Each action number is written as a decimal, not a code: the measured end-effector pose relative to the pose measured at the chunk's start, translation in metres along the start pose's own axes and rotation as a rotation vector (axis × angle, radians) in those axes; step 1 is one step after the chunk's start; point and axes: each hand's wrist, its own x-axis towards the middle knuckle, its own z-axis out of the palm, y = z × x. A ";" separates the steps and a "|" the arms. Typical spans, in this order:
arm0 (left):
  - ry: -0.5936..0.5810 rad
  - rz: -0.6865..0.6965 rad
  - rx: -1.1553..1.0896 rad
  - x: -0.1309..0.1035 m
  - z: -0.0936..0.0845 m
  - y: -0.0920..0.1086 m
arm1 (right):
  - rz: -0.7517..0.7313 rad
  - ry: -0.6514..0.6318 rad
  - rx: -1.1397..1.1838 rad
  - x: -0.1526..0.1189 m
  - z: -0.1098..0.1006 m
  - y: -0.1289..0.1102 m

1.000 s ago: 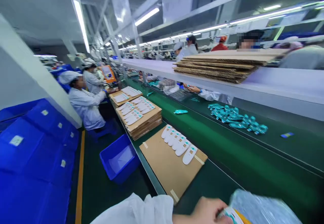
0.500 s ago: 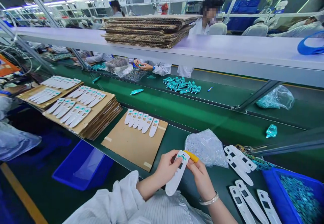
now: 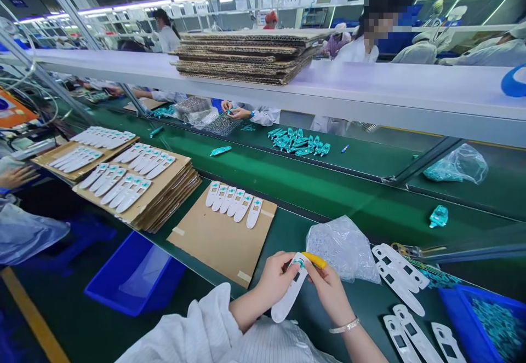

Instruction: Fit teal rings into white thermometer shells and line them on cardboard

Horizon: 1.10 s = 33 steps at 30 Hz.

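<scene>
My left hand (image 3: 276, 280) grips a white plastic shell (image 3: 284, 301) near its upper end, thumb on the face beside a teal piece (image 3: 301, 264). Against the shell's top right edge, my right hand (image 3: 331, 292) is closed around a yellow tool (image 3: 314, 259); its tip is hidden. A clear bag of small parts (image 3: 343, 248) lies just beyond my right hand. Several white shells with teal pieces stand in a row on a cardboard sheet (image 3: 222, 242) to the left. More white shells (image 3: 400, 272) lie at the right.
Stacked cardboard (image 3: 172, 199) with filled rows is at the left, above a blue bin (image 3: 133, 275) at floor level. A blue bin of teal parts (image 3: 456, 303) sits at the right. A green belt (image 3: 263, 168) and shelf (image 3: 370, 92) run across. Other people work beyond.
The view has shifted slightly, so the table things appear lower and mostly farther right. My right thumb has come closer to the shell's top. Across the shelf, a person has moved right.
</scene>
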 end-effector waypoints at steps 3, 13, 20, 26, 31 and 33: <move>0.064 -0.015 0.122 0.012 -0.010 -0.021 | 0.032 -0.038 -0.119 0.035 0.000 0.010; 0.028 0.089 0.974 0.107 -0.087 -0.108 | 0.112 0.060 -0.625 0.212 0.058 0.009; -0.039 0.102 0.986 0.106 -0.109 -0.139 | 0.175 0.053 -0.633 0.256 0.094 0.017; 0.174 -0.092 1.045 0.124 -0.156 -0.142 | 0.165 0.074 -0.542 0.253 0.099 0.023; 0.398 -0.371 1.092 0.150 -0.218 -0.157 | 0.087 0.138 -0.415 0.216 0.082 0.027; 0.379 -0.379 1.087 0.152 -0.236 -0.164 | 0.067 0.167 -0.363 0.191 0.068 0.031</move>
